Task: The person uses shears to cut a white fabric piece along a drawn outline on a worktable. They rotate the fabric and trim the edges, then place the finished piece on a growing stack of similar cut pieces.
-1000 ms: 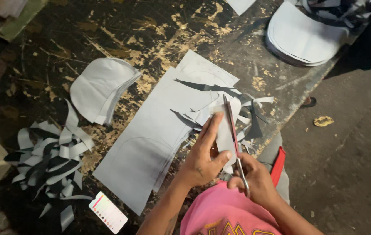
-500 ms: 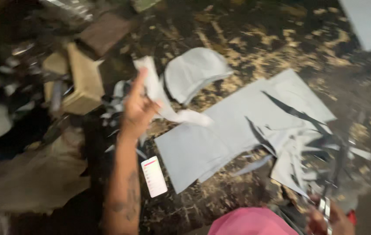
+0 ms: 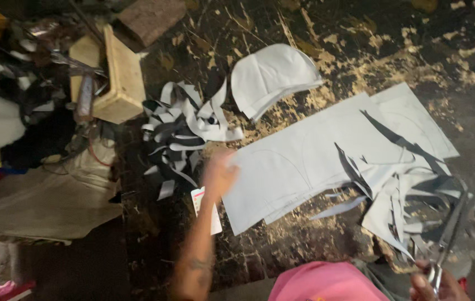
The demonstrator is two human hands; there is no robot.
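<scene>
I see my left hand (image 3: 219,174) just left of centre, blurred, resting at the left edge of the large pale grey sheet of cut material (image 3: 310,161); I cannot tell whether its fingers are closed or spread. My right hand (image 3: 438,285) sits at the bottom right corner, clenched around the handles of long metal scissors (image 3: 450,237) whose blades point up the frame over a tangle of grey offcuts (image 3: 410,206). The sheet lies across the middle on a dark, scuffed floor (image 3: 360,33). Above my left hand lies a heap of grey strips (image 3: 187,125), a rounded grey cut piece (image 3: 271,78) at upper centre, and a pale wooden block (image 3: 117,75) at upper left.
</scene>
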